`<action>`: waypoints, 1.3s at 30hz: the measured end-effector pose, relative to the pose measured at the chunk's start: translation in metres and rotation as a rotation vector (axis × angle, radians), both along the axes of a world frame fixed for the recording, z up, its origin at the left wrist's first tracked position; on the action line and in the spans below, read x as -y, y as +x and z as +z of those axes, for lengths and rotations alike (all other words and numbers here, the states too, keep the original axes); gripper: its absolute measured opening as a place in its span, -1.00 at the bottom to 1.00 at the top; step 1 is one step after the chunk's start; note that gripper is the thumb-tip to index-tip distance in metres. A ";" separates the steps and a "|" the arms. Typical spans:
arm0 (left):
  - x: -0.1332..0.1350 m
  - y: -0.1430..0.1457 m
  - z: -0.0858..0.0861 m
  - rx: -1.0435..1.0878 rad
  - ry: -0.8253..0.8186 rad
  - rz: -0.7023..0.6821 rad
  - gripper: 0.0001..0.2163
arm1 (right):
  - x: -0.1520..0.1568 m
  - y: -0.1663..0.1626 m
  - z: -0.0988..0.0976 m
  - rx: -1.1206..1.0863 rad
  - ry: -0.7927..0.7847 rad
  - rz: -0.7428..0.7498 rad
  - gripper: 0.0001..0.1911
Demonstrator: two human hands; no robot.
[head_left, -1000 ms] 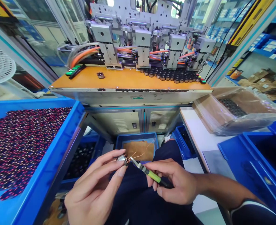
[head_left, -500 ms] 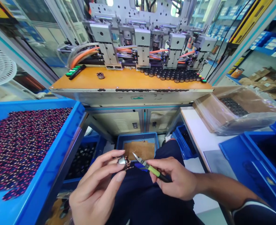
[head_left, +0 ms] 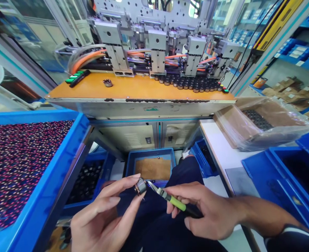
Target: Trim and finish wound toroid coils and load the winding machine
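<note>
My left hand (head_left: 104, 217) pinches a small round wound coil part (head_left: 140, 186) between thumb and fingertips, low in the middle of the view above my lap. My right hand (head_left: 207, 210) grips green-handled side cutters (head_left: 170, 199). The cutter tips touch the right side of the coil part. Both hands hover over my dark trousers, just in front of a small blue bin (head_left: 150, 154) lined with brown card.
A large blue tray (head_left: 77, 140) of red-and-black small parts fills the left. An orange bench top (head_left: 138, 89) carries a row of black coils (head_left: 191, 84), one loose ring (head_left: 107, 82) and a machine behind. Blue bins (head_left: 272, 175) and a bagged cardboard box (head_left: 261, 122) stand at right.
The loose copper wire ends seen a second ago are gone from the part. Both hands dropped slightly and the cutter tips closed in on the coil part again.
</note>
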State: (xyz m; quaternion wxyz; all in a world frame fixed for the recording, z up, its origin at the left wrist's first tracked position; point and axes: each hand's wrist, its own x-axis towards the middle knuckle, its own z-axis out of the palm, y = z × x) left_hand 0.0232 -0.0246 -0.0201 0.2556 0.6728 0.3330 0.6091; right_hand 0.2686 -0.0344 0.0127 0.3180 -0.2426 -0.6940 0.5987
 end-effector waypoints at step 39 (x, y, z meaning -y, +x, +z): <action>-0.002 -0.021 -0.016 0.627 -0.980 0.133 -0.59 | -0.221 -0.055 0.070 0.936 0.772 -0.770 -0.32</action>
